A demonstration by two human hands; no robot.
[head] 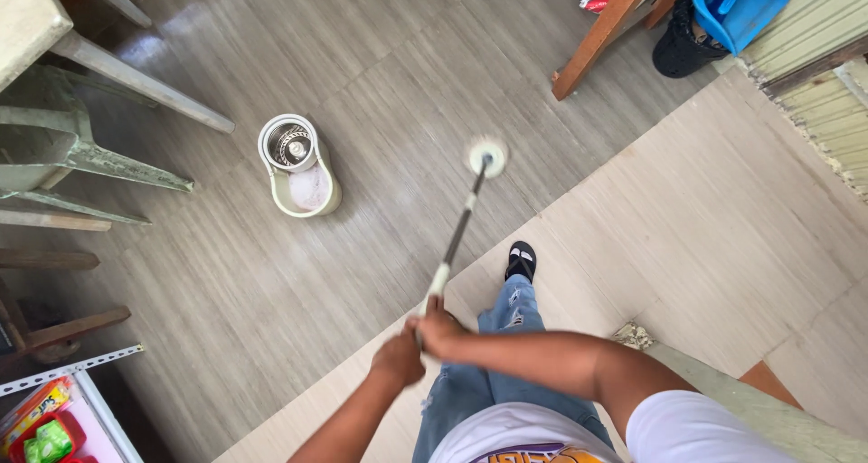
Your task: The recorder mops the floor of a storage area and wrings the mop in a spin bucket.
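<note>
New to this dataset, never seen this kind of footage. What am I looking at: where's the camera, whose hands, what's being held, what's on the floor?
There is one picture, taken by a camera worn on a person's head and looking straight down, so you see their own arms, jeans and one sandalled foot.

Both hands grip the top of a mop handle: the left hand and the right hand sit close together, fingers wrapped around it. The round mop head rests on the grey floor and looks blurred.

Beside it, apart from the mop, stands a pale mop bucket with a metal spinner basket. Table and chair legs stand at the left, a wooden leg and a blue dustpan at the top right.
</note>
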